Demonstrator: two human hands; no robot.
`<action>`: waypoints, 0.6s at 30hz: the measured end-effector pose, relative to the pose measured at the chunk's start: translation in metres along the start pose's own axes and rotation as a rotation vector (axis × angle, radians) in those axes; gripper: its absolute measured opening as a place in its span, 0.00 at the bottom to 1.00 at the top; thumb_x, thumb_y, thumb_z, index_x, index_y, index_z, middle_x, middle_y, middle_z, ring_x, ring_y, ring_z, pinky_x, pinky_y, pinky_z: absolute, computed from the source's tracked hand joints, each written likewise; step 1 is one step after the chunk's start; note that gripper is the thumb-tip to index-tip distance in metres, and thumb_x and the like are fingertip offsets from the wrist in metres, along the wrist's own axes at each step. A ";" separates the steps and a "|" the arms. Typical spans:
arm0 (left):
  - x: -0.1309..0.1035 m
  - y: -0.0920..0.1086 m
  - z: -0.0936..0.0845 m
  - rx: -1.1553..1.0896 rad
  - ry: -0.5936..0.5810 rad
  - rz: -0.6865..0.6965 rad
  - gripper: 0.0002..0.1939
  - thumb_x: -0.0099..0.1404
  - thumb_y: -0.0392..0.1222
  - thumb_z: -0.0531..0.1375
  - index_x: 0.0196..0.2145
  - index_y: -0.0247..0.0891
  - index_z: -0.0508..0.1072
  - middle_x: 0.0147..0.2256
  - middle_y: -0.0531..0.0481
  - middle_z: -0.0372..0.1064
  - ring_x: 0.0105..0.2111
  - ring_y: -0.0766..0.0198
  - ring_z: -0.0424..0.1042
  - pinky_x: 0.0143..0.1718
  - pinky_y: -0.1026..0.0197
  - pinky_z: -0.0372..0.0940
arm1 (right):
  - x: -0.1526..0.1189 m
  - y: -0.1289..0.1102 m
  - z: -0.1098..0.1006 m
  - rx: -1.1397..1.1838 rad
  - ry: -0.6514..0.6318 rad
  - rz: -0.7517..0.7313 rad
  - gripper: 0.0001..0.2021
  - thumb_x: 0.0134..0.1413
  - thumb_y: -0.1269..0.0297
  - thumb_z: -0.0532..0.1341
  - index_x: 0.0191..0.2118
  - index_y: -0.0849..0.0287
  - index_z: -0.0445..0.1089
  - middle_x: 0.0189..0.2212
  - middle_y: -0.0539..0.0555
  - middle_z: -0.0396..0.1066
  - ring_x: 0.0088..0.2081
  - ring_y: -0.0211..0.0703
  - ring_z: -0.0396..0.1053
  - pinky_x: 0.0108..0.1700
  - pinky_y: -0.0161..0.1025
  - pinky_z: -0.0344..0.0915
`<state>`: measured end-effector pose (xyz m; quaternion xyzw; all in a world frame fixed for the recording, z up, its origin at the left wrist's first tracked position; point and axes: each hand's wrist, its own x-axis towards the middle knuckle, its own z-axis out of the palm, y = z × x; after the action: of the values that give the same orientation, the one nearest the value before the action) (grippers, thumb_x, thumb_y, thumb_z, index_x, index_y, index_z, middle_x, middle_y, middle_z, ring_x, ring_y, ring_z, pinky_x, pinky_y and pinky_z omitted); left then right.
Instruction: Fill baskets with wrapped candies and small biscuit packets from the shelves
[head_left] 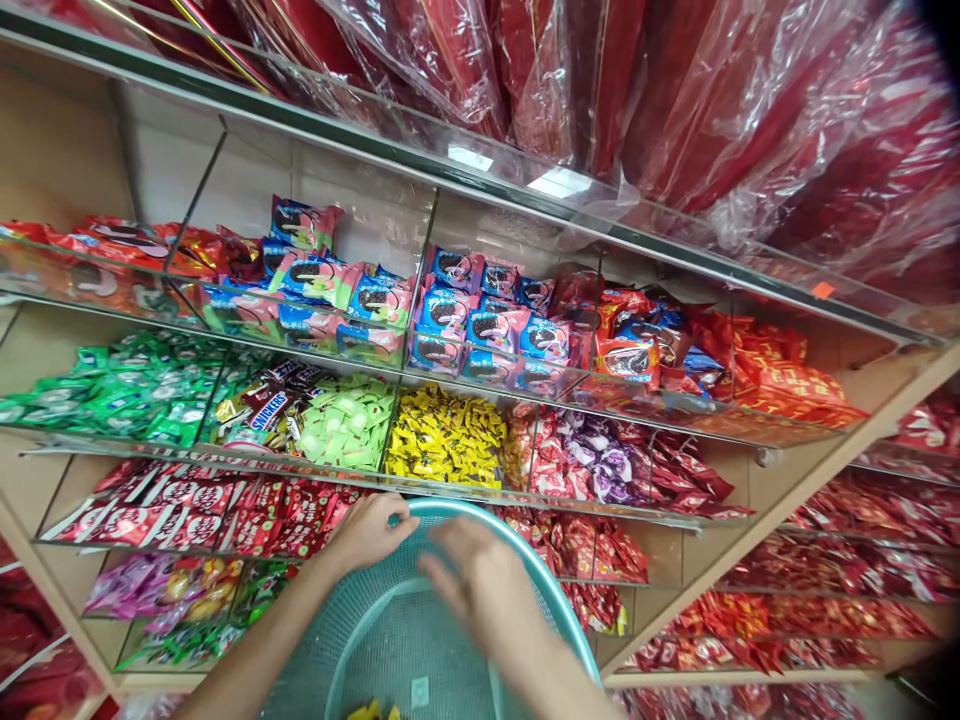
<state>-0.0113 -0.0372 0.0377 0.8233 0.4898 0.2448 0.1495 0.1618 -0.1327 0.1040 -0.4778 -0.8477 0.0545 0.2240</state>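
A teal mesh plastic basket [559,590] is in front of me at the bottom, with a few yellow-wrapped candies [373,711] on its floor. My left hand [375,530] is closed on the basket's far rim, thumb and fingers curled together there. Over the basket's inside is my right hand [480,580], blurred by motion, with thumb and fingers apart and nothing visible between them. Just beyond the rim, a shelf compartment holds a heap of small yellow-wrapped candies [446,435]. Beside that heap are light green packets [349,420] and Snickers bars [268,410].
Clear dividers and shelf fronts split the tilted rack. Blue and pink cookie packs [487,320] fill the tier above. Green packets [142,390] lie left, purple-wrapped candies [600,455] right. Red bags in plastic [675,100] hang over the top shelf edge [450,165].
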 end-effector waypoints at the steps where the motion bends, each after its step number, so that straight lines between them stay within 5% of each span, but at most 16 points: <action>1: 0.000 0.000 0.000 -0.003 -0.005 -0.001 0.15 0.60 0.50 0.51 0.23 0.40 0.69 0.27 0.54 0.67 0.26 0.68 0.64 0.26 0.68 0.50 | 0.019 0.015 -0.013 -0.029 0.089 0.078 0.14 0.59 0.59 0.48 0.45 0.57 0.66 0.39 0.58 0.69 0.42 0.45 0.67 0.41 0.41 0.63; 4: 0.000 0.001 -0.002 -0.014 -0.021 -0.010 0.16 0.60 0.50 0.51 0.24 0.40 0.70 0.28 0.54 0.68 0.26 0.67 0.65 0.26 0.68 0.50 | 0.074 0.059 -0.036 -0.102 0.136 0.135 0.13 0.57 0.59 0.52 0.43 0.59 0.68 0.40 0.57 0.69 0.42 0.43 0.66 0.44 0.37 0.61; 8: -0.001 0.002 -0.004 -0.015 -0.025 -0.020 0.16 0.60 0.51 0.51 0.24 0.40 0.70 0.29 0.53 0.68 0.28 0.66 0.65 0.26 0.68 0.50 | 0.118 0.100 -0.025 -0.131 -0.085 0.263 0.22 0.48 0.49 0.58 0.44 0.61 0.68 0.41 0.60 0.69 0.43 0.45 0.66 0.43 0.37 0.60; 18: 0.000 0.002 -0.004 -0.020 -0.025 -0.014 0.16 0.61 0.51 0.51 0.23 0.40 0.70 0.28 0.53 0.69 0.27 0.66 0.66 0.26 0.67 0.50 | 0.121 0.123 -0.010 -0.170 -0.253 0.236 0.21 0.41 0.67 0.63 0.45 0.61 0.68 0.40 0.55 0.67 0.40 0.41 0.65 0.41 0.32 0.59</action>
<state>-0.0118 -0.0382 0.0421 0.8213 0.4911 0.2386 0.1655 0.2093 0.0327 0.1151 -0.5803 -0.8089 0.0680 0.0664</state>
